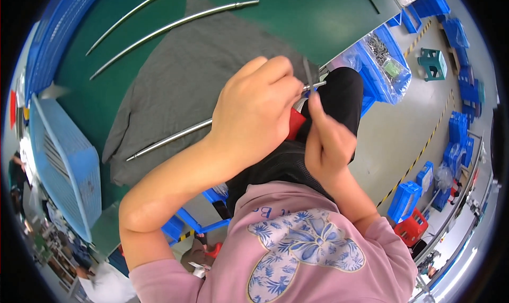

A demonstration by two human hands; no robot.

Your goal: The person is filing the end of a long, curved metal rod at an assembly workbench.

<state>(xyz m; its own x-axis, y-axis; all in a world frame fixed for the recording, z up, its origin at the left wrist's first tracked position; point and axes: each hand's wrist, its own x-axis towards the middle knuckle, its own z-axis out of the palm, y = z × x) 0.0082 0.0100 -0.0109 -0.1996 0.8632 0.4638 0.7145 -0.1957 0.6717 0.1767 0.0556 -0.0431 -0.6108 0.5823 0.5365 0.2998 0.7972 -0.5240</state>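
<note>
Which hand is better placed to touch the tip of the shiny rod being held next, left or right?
Probably the right: the right grip has its raised thumb close to the tip of the metal rod. The left grip is closed around the rod, so it looks busy.

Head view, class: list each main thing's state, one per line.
Left hand: closed around slender silver metal rod
Right hand: fingers curled, blurred
Dark grey fabric cloth: spread, creased
Two other silver rods: lying unheld
Blue plastic bin: open, holding metal parts
Green square plastic stool: upright
</note>
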